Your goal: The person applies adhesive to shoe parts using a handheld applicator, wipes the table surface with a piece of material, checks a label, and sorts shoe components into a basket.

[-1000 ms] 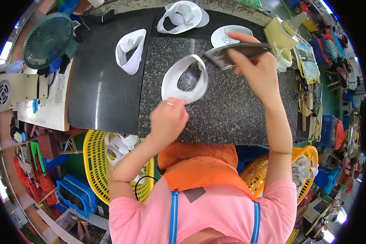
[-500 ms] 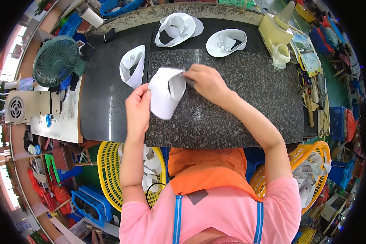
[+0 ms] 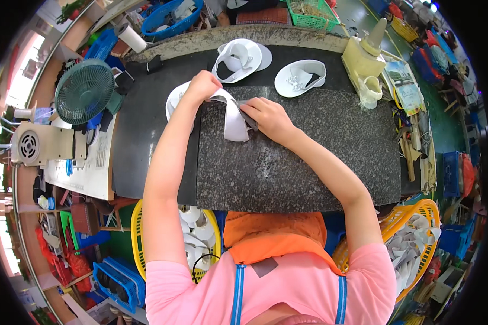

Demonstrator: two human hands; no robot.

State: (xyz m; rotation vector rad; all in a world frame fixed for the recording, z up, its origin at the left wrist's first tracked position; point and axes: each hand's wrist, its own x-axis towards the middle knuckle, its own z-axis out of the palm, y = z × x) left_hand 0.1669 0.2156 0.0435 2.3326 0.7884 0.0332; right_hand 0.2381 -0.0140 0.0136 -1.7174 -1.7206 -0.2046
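Head view now shows the left hand (image 3: 203, 86) up at the far end of the curved white visor piece (image 3: 235, 125), its fingers pinched on that end, whereas half a second ago they gripped its left side. Then broad and face-on, the piece now looks like a narrow bent band above the speckled dark stone counter (image 3: 309, 151). At its right edge, the right hand (image 3: 272, 118) still has its fingers closed round a dark flat tool (image 3: 249, 120), mostly hidden.
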